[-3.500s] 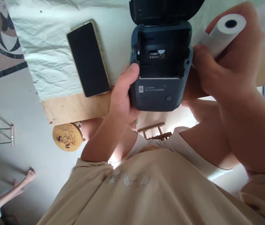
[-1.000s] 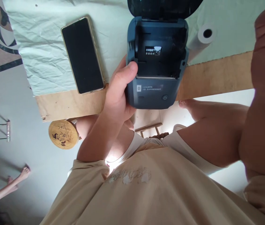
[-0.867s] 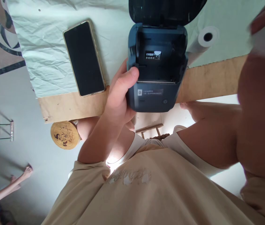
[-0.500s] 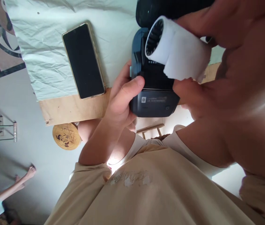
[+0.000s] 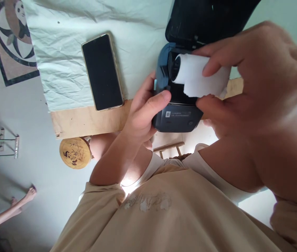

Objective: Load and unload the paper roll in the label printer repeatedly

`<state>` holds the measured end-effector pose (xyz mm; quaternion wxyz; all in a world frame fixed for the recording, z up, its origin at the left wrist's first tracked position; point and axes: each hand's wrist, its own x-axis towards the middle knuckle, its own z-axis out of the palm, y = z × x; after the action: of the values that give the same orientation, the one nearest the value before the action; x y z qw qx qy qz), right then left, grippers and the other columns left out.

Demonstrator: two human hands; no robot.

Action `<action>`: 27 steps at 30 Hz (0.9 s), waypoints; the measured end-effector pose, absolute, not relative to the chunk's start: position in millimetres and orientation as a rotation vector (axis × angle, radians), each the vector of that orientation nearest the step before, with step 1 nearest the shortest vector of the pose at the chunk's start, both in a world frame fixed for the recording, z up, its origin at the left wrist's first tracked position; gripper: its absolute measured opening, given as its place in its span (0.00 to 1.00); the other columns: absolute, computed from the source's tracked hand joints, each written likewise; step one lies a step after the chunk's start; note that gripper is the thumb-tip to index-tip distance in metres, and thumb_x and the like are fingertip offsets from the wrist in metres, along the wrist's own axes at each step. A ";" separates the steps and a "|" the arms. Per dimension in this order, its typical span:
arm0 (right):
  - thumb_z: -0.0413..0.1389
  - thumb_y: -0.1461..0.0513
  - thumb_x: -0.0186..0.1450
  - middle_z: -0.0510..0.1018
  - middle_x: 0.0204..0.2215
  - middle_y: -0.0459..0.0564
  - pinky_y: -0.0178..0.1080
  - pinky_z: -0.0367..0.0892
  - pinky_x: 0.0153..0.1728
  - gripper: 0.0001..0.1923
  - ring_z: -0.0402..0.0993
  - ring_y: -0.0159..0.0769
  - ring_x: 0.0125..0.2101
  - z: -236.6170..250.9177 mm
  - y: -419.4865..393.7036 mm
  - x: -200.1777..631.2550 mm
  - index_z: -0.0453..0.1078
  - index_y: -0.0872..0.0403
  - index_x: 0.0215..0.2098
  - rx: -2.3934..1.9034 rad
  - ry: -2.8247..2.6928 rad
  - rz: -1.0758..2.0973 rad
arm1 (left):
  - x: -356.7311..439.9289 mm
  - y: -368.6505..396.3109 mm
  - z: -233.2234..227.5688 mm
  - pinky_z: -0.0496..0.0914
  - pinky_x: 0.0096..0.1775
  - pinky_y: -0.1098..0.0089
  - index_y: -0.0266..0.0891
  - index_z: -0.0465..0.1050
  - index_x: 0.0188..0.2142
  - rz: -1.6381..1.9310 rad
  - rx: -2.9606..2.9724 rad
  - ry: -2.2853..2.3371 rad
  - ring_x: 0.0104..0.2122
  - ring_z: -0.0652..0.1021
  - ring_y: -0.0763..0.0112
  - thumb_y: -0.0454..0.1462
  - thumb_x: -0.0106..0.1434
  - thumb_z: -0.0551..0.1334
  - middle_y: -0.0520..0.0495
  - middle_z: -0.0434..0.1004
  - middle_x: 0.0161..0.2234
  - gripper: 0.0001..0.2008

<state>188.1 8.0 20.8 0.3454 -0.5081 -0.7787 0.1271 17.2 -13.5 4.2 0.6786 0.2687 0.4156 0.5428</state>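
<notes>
At upper right of the frame, the right hand pinches a paper roll into the open label printer, not yet seated, while the left hand grips its side.

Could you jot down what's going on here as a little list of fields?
Left hand: grips the side of the dark printer
Right hand: holds a white paper roll at the printer's open bay
Printer lid: raised
Phone: face up, screen dark, on the pale cloth
Table edge: bare wood
</notes>
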 end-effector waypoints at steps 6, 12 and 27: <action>0.54 0.63 0.64 0.73 0.56 0.43 0.42 0.73 0.50 0.07 0.75 0.35 0.52 18.2 3.2 187.4 0.69 0.50 0.41 -1.122 -2.115 0.141 | 12.0 -12.0 -2.3 0.64 0.27 0.73 0.43 0.73 0.40 1.143 0.673 0.854 0.32 0.79 0.70 0.46 0.64 0.63 0.49 0.77 0.32 0.11; 0.56 0.64 0.63 0.76 0.39 0.48 0.42 0.69 0.39 0.03 0.74 0.34 0.39 15.8 3.7 183.5 0.69 0.52 0.36 -0.945 -2.125 -0.016 | 1.8 -8.3 2.1 0.75 0.44 0.64 0.43 0.74 0.41 1.085 0.706 0.847 0.51 0.80 0.53 0.47 0.64 0.62 0.45 0.79 0.34 0.12; 0.57 0.63 0.64 0.77 0.41 0.53 0.40 0.65 0.36 0.08 0.73 0.32 0.36 15.6 -2.1 177.3 0.68 0.56 0.42 -0.886 -2.092 0.171 | 7.0 -10.6 -2.4 0.65 0.28 0.73 0.45 0.68 0.45 1.229 0.757 0.902 0.27 0.75 0.71 0.39 0.55 0.67 0.52 0.69 0.30 0.18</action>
<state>177.3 -2.1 15.6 0.4185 -0.3532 -0.8339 0.0681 7.0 -10.6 -2.4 0.6592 0.3344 0.3986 0.5430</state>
